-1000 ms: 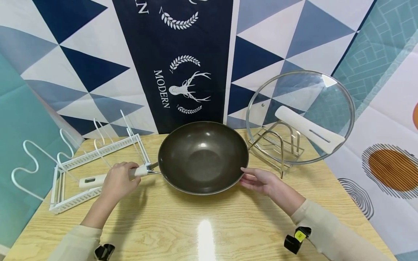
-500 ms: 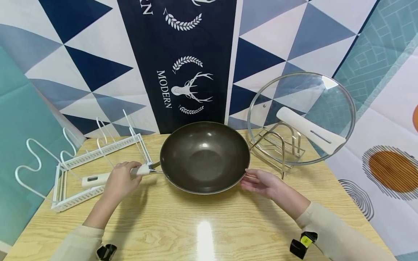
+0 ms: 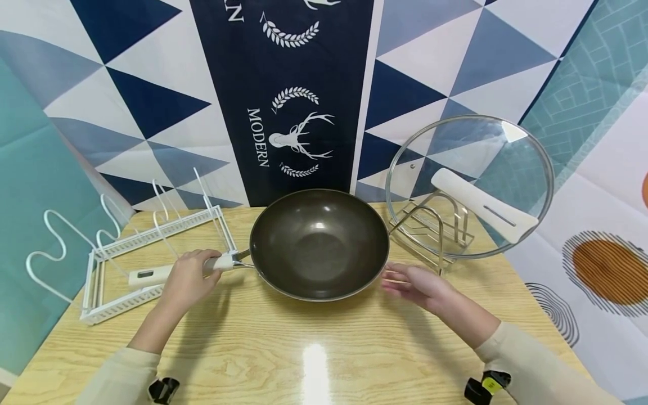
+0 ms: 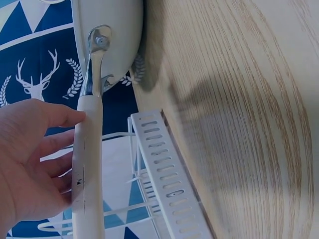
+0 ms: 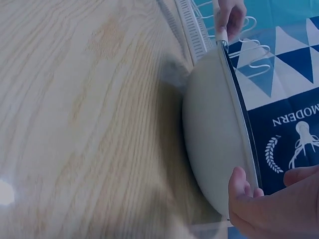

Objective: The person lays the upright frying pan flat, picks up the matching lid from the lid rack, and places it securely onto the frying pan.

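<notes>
A dark wok (image 3: 319, 253) with a pale outer wall (image 5: 212, 119) sits on the wooden table, its opening up. Its cream handle (image 4: 88, 164) points left over the white rack. My left hand (image 3: 191, 278) has its fingers around this handle. Seen from the left wrist, one fingertip lies on the handle's top end while the other fingers pass behind it. My right hand (image 3: 422, 287) is beside the wok's right rim, fingers loosely bent and holding nothing. From the right wrist, its fingertips (image 5: 239, 177) overlap the wok's outer wall close to the rim.
A white wire rack (image 3: 121, 298) lies on the left of the table (image 3: 253, 354). At right, a metal lid stand (image 3: 430, 230) bears a large glass lid (image 3: 471, 152) with a long white handle (image 3: 486, 205). A patterned cloth wall (image 3: 304, 67) rises directly behind the wok.
My right hand has let go of the wok's rim and drawn away to the right. My left hand stays on the handle. The head view has shifted slightly.
</notes>
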### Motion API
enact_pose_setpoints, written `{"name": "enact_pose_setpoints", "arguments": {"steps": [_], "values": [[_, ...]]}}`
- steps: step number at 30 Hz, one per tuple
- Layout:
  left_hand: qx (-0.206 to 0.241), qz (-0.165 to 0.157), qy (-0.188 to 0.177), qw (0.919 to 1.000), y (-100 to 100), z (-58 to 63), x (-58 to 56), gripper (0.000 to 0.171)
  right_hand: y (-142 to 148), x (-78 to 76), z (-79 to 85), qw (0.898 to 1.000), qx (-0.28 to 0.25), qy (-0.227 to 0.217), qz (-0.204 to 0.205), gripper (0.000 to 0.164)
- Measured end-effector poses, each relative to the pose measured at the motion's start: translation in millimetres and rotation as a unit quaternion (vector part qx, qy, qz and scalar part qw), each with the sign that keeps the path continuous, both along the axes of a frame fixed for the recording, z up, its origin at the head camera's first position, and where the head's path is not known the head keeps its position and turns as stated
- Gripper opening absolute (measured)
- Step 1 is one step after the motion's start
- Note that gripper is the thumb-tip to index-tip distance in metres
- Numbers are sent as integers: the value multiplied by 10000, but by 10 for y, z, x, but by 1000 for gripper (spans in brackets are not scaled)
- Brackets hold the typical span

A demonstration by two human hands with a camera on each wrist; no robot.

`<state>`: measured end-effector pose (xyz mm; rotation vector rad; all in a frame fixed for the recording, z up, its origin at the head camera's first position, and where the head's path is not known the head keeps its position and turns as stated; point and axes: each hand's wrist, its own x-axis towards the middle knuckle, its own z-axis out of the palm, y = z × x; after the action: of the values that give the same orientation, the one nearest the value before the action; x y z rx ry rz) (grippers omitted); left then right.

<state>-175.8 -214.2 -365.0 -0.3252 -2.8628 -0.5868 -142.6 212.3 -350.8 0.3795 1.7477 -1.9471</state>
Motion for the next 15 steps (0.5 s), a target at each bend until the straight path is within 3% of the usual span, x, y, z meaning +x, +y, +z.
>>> {"name": "enact_pose_setpoints", "arguments": {"steps": [8,15], "values": [[89,-29,38,9999,8,-14,21,30,88,0,126,9923,1039,509,452,61],[131,-2,177,9998,-3,-5,27,29,202,-36,225,9729,1857,1014,931,53]]}}
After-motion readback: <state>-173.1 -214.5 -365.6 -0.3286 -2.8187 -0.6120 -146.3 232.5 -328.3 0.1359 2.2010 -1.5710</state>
